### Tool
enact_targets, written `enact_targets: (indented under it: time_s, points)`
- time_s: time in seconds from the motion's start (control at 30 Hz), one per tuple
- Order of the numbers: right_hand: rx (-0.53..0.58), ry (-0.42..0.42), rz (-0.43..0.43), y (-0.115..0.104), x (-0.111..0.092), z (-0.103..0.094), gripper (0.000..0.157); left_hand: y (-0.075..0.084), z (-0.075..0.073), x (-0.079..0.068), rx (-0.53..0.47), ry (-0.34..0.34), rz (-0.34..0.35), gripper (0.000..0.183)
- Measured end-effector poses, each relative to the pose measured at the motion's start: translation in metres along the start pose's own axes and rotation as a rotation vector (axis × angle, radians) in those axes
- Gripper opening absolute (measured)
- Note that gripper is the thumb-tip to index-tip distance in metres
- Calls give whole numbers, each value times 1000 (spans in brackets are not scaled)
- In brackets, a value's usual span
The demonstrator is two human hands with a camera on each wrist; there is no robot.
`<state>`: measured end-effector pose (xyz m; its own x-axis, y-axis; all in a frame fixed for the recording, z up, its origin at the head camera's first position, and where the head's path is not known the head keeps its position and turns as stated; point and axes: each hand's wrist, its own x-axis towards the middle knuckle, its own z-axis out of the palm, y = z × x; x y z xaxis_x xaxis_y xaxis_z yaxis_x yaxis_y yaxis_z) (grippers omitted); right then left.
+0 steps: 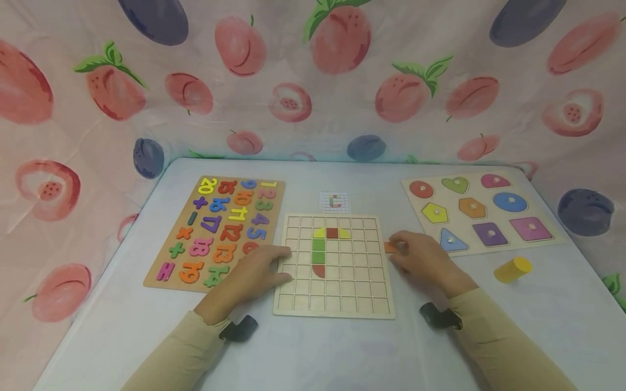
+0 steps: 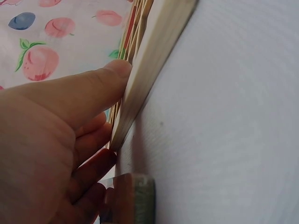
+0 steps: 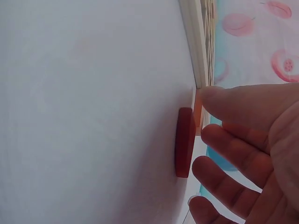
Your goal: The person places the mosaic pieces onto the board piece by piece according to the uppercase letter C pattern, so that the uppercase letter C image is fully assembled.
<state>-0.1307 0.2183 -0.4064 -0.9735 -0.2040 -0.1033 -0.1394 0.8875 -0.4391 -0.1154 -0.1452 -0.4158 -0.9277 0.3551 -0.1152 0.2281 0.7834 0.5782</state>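
A square wooden grid board (image 1: 335, 304) lies mid-table, with yellow rounded pieces, a dark red square (image 1: 332, 233), green squares (image 1: 318, 251) and a red rounded piece (image 1: 319, 270) in its cells. My left hand (image 1: 256, 271) rests at the board's left edge, thumb and index finger extended and apart. Beside the right edge, my right hand (image 1: 420, 258) pinches an orange piece (image 1: 390, 247) between thumb and fingers. In the right wrist view, this orange piece (image 3: 198, 112) shows by the thumb tip, and a red piece (image 3: 185, 142) lies close below the fingers.
Behind the board lies a small pattern card (image 1: 335, 202). A number puzzle (image 1: 161, 274) is at the left, partly under my left hand. A shape puzzle (image 1: 469, 190) lies at the back right. A yellow cylinder (image 1: 512, 270) stands right of my right hand.
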Motion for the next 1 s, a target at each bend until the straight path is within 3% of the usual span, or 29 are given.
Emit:
enact_targets:
  time_s: [0.5,1.0]
  points:
    - [20,-51,57,0,1,-5,38,1,-1,-1,12,1,8,54]
    - [22,-84,39,0,2,-6,28,3,-2,-1,11,-7,-18,54]
